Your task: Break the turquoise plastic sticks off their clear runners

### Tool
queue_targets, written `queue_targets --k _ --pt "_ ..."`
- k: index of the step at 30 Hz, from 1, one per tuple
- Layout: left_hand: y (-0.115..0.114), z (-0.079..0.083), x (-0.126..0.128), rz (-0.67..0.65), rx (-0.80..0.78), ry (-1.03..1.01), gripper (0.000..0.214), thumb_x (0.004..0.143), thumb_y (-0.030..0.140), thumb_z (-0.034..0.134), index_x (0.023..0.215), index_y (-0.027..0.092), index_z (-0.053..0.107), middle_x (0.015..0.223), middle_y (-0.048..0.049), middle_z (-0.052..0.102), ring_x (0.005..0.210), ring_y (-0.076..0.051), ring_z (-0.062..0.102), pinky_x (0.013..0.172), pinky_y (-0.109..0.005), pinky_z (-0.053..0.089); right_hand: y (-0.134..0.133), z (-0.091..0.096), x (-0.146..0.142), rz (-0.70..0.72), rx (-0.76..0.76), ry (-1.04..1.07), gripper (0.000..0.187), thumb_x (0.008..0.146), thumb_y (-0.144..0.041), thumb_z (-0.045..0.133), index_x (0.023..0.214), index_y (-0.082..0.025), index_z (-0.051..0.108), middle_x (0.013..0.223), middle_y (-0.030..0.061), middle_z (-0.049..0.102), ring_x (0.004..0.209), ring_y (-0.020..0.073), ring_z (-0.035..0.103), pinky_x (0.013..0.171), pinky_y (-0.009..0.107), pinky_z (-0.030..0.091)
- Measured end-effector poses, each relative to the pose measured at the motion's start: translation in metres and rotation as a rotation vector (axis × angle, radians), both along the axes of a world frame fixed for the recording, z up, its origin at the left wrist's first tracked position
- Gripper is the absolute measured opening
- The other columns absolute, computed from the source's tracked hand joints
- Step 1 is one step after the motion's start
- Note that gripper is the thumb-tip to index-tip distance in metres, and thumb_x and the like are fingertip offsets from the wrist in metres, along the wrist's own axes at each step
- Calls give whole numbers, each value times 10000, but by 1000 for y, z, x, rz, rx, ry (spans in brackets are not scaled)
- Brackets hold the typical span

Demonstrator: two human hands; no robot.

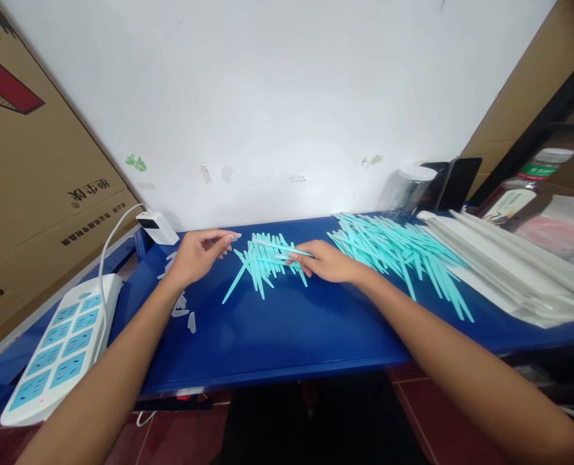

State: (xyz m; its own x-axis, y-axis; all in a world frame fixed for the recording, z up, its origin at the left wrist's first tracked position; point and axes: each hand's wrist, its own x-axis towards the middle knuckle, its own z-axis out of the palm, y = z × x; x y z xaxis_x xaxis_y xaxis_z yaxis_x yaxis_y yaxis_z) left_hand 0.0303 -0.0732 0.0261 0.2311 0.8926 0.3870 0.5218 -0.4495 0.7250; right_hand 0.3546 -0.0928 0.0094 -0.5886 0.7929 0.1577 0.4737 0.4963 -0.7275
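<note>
My left hand (202,253) is closed in a pinch on a small translucent cap (237,236), above the left part of the table. Facing it, my right hand (323,259) grips a slim turquoise stick (281,246) that points left. A second stick tip shows just below that one; whether it is also held I cannot tell. Beneath and between the hands lies a small pile of turquoise sticks (262,268). A bigger heap of the same sticks (388,245) spreads to the right. Several loose translucent caps (192,321) lie beside my left forearm, which hides some.
A white power strip (66,349) and a small white device (157,227) with a cable stand left. At right are white packets (509,271), a clear jar (407,190), a dark phone (461,184) and a bottle (523,187). A white wall (287,110) backs the blue table (287,336).
</note>
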Motion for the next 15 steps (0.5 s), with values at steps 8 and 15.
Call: queue_targets --k 8,15 --pt "-7 -1 13 -15 41 -17 396 914 515 735 1092 169 811 909 -99 810 805 -211 743 736 -308 575 -8 -4 -3 23 63 -85 99 1080 -322 457 1040 -242 412 666 -48 603 559 161 523 592 282 338" --pt "-9 -7 21 -22 51 3 348 904 512 746 1012 188 816 926 -86 822 833 -216 761 765 -313 574 -12 -5 -4 41 137 -127 82 1047 -228 460 1053 -248 380 783 -12 594 612 166 482 590 287 268"
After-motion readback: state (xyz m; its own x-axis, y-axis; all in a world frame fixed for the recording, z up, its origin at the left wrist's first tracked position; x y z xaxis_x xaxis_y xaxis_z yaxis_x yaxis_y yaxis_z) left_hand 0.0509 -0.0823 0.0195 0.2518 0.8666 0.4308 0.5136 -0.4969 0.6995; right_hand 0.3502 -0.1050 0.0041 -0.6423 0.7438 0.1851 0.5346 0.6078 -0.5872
